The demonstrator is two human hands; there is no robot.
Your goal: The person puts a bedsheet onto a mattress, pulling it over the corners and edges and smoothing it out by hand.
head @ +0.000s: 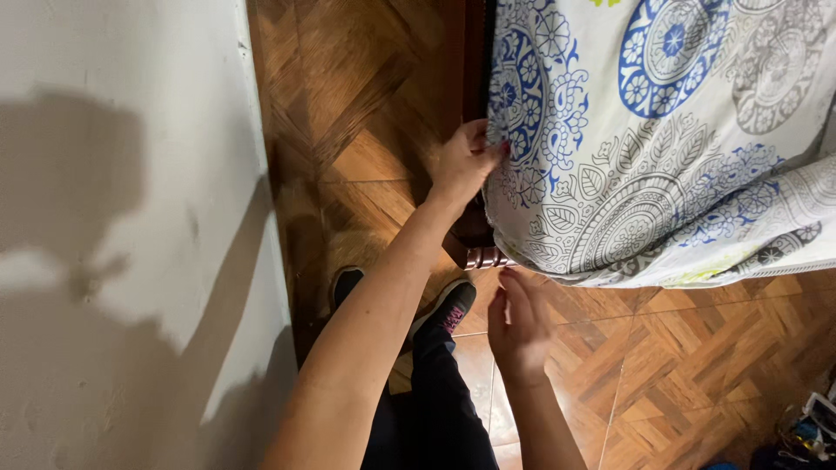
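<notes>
The left hand [466, 161] reaches forward to the corner of a bed, where a patterned bedsheet [662, 148] hangs over the edge. Its fingers [482, 132] are curled and pressed together on the sheet's left border, pinching the cloth against the dark wooden bed frame [475, 52]. The sheet is white with blue medallions, grey paisley leaves and small touches of yellow-green; it covers the upper right of the view and drapes down to a loose hem near the floor. The right hand [518, 326] hovers lower, just under the sheet's hanging bottom corner, palm turned inward with the fingers loosely together and slightly bent; whether its fingertips touch the cloth I cannot tell. Between the two hands a carved, reddish-brown bed leg [483, 255] shows beneath the sheet. Below, the person's dark trousers and black shoes [448, 309] stand on a parquet floor [697, 365] of brown wood. A white wall [131, 218] fills the left side, crossed by shadow. In the bottom right corner lie some small coloured objects, too blurred to identify.
</notes>
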